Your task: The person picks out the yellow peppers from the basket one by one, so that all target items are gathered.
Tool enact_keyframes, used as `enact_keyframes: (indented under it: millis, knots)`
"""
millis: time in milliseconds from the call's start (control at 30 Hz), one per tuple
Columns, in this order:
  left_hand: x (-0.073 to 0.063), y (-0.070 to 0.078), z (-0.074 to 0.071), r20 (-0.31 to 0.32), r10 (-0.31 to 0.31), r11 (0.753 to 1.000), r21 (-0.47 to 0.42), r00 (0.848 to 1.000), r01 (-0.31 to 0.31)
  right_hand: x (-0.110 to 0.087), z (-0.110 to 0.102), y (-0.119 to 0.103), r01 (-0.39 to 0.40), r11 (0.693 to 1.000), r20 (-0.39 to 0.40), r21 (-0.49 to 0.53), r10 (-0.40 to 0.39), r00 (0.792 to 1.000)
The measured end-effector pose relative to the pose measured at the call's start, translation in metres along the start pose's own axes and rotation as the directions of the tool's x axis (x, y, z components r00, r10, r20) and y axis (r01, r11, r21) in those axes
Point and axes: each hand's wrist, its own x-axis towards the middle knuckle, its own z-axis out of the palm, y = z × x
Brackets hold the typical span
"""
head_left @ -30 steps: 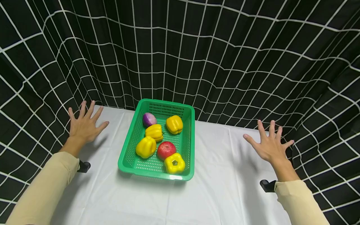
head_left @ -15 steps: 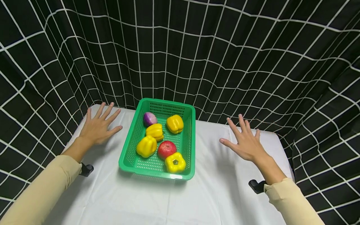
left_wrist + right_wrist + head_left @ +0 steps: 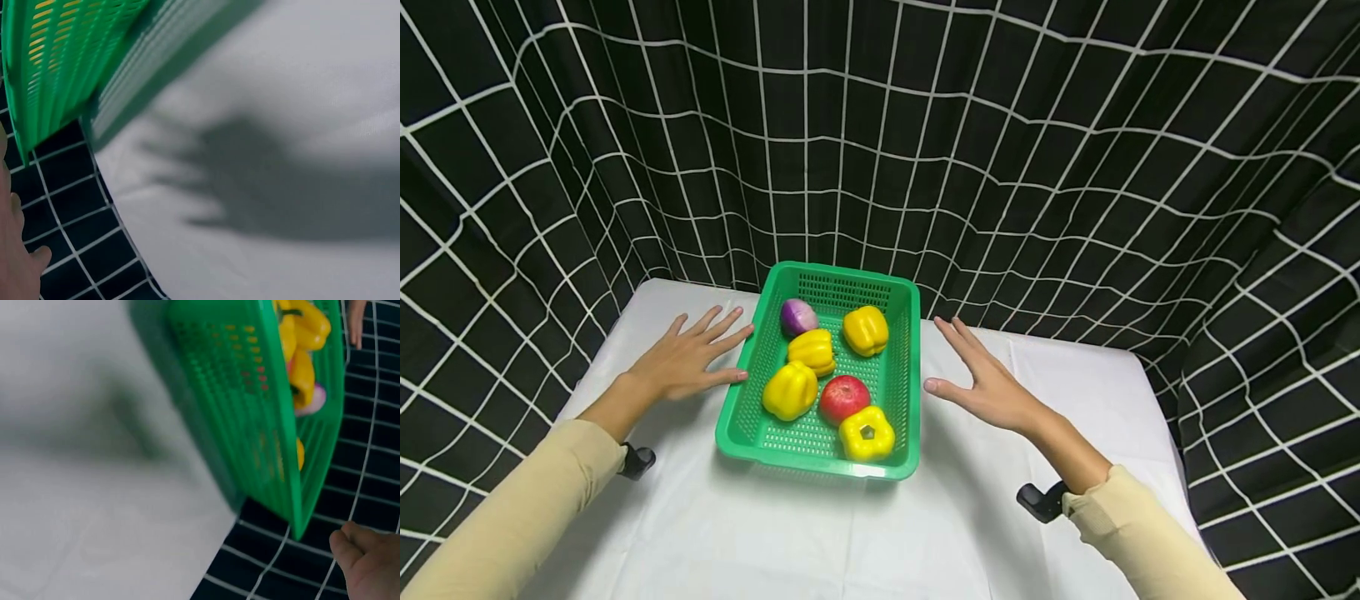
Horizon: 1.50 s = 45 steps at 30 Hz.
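A green plastic basket (image 3: 812,465) with slotted walls stands on the white cloth. In it lie several yellow bell peppers (image 3: 791,391), a purple onion (image 3: 798,317) and a red round fruit (image 3: 844,399). My left hand (image 3: 688,358) is spread flat, its fingertips right at the basket's left rim in the head view. On the other side my right hand (image 3: 988,387) has straight fingers pointing at the right rim, a small gap away. Both hands hold nothing. The left wrist view shows the basket's outer wall (image 3: 75,69); the right wrist view shows the opposite wall (image 3: 231,394).
White cloth (image 3: 760,533) covers the table under the basket. Black curtains with a white grid (image 3: 880,150) hang behind and at both sides. A black wrist camera (image 3: 637,462) sits on the left wrist, and another black camera (image 3: 1040,502) on the right.
Both hands have moved inward from the table's sides toward the basket, the left one rightward and the right one leftward. The right fingers have drawn closer together. The basket and its contents stay put.
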Motion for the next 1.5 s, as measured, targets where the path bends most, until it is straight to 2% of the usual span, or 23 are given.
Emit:
enact_keyframes:
  millis: [167, 333, 433, 500, 633, 833, 900, 1033, 1133, 1267, 1400, 1500]
  knots:
    - [0.0, 0.004, 0.001, 0.019, 0.043, 0.999, -0.001, 0.999, -0.043, 0.007, 0.007, -0.009, 0.035, 0.986, 0.054, 0.165, -0.044, 0.998]
    - [0.002, 0.007, -0.003, 0.038, 0.072, 0.997, 0.0, 0.997, -0.072, 0.015, 0.012, -0.014, 0.027, 0.939, 0.14, 0.343, -0.079, 0.987]
    - [0.001, 0.009, -0.008, 0.062, 0.084, 0.996, -0.009, 0.994, -0.084, 0.021, 0.013, -0.015, -0.03, 0.911, 0.254, 0.411, -0.083, 0.964]
    - [0.0, 0.008, -0.009, 0.077, 0.085, 0.996, -0.019, 0.993, -0.084, 0.024, 0.013, -0.016, -0.082, 0.896, 0.349, 0.436, -0.084, 0.933]
    - [-0.001, 0.007, -0.011, 0.092, 0.08, 0.997, -0.029, 0.993, -0.078, 0.031, 0.018, -0.019, -0.129, 0.892, 0.475, 0.433, -0.104, 0.874]
    - [0.0, 0.008, -0.01, 0.095, 0.092, 0.995, -0.033, 0.991, -0.09, 0.039, 0.03, -0.023, -0.151, 0.905, 0.551, 0.398, -0.104, 0.828]
    - [0.0, 0.008, -0.01, 0.098, 0.092, 0.995, -0.04, 0.991, -0.089, 0.042, 0.033, -0.024, -0.166, 0.91, 0.563, 0.379, -0.084, 0.822]
    - [0.0, 0.008, -0.01, 0.1, 0.088, 0.995, -0.046, 0.991, -0.084, 0.047, 0.039, -0.027, -0.205, 0.916, 0.564, 0.346, -0.028, 0.825]
    - [0.0, 0.007, -0.009, 0.105, 0.08, 0.996, -0.058, 0.991, -0.074, 0.05, 0.042, -0.029, -0.224, 0.921, 0.573, 0.318, 0.002, 0.82]
    - [0.001, 0.007, -0.008, 0.101, 0.079, 0.995, -0.073, 0.992, -0.072, 0.053, 0.047, -0.03, -0.219, 0.929, 0.591, 0.297, 0.001, 0.807]
    - [0.002, 0.007, -0.007, 0.097, 0.082, 0.994, -0.078, 0.992, -0.075, 0.056, 0.051, -0.031, -0.199, 0.94, 0.592, 0.277, -0.004, 0.806]
    - [0.003, 0.007, -0.006, 0.102, 0.077, 0.994, -0.085, 0.992, -0.068, 0.057, 0.053, -0.033, -0.252, 0.932, 0.6, 0.259, 0.05, 0.799]
